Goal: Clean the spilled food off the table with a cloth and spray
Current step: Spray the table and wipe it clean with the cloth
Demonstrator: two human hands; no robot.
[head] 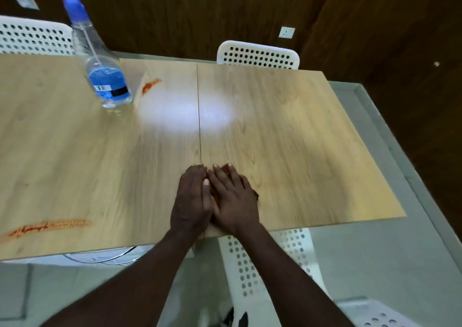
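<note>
Pressing down: your left hand (192,199) and right hand (233,199) lie flat, fingers straight, gripping nothing, over a mostly hidden cloth (225,169), near-centre table (287,126) | cloth likely soft, light: pinch its edge | spray bottle (107,81) far left, probably slick: take the neck

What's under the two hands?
The left hand and right hand lie flat on the table. Around the right hand orange-brown slivers show, possibly cloth; the rest is covered.

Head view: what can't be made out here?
All head view.
Spray bottle: trigger head blurred, cut by the top edge.
Red smear: runs off the left edge, blurred.
Orange sliver under left hand and right hand: covered by both flat hands; cloth or not, cannot tell.
</note>
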